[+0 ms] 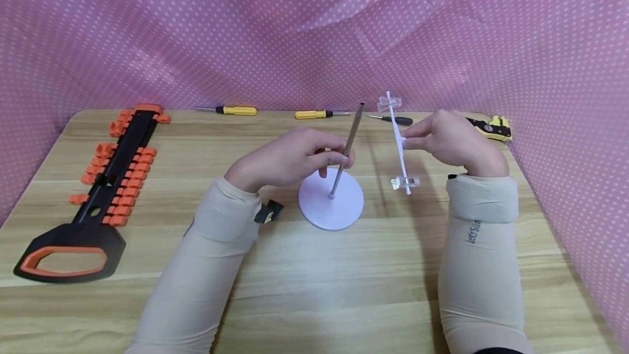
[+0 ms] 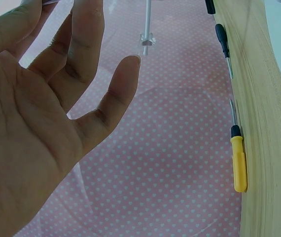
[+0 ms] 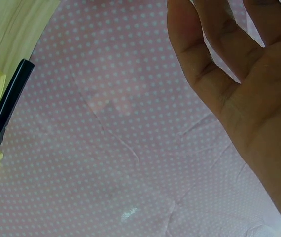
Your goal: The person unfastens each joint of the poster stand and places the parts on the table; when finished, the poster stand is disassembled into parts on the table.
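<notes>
My left hand [image 1: 300,157] pinches a thin metal pole [image 1: 352,129] between thumb and fingers. The pole leans a little to the right and rises from a round white base [image 1: 334,216] at mid-table. To the right, my right hand [image 1: 454,138] pinches a white crossbar [image 1: 397,133] near its middle and holds it above the table, apart from the pole. Clear plastic clips [image 1: 405,182] sit at both ends of the crossbar. In the left wrist view, one end of the crossbar [image 2: 148,19] shows beyond my fingers. The right wrist view does not show what my fingertips hold.
At the left lies a black rack with orange clips [image 1: 130,152]. Two yellow-handled screwdrivers [image 1: 239,110], a dark-handled screwdriver [image 1: 404,121] and a yellow-and-black hand tool [image 1: 496,129] line the back edge. A small black item [image 1: 269,211] is by my left cuff. Pink dotted cloth [image 1: 314,31] hangs behind.
</notes>
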Demonstrator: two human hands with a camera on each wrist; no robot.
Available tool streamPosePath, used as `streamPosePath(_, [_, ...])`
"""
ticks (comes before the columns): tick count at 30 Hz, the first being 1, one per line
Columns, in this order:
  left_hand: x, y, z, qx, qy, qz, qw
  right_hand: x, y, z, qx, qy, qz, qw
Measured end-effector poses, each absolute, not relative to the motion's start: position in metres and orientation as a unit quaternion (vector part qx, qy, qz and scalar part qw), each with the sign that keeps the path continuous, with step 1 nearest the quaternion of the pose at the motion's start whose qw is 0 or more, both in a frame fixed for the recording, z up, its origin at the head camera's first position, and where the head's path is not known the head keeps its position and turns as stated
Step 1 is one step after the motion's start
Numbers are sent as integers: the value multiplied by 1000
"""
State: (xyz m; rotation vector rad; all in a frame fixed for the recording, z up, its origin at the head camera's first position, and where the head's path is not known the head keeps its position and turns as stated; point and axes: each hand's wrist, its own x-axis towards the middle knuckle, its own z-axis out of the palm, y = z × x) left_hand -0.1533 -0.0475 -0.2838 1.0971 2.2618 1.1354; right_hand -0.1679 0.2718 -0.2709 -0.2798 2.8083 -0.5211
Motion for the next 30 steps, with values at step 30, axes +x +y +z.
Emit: streamPosePath(30, [-153,-47,-284,387,807,403,192,-178,276,-289,-105,965,-176,163])
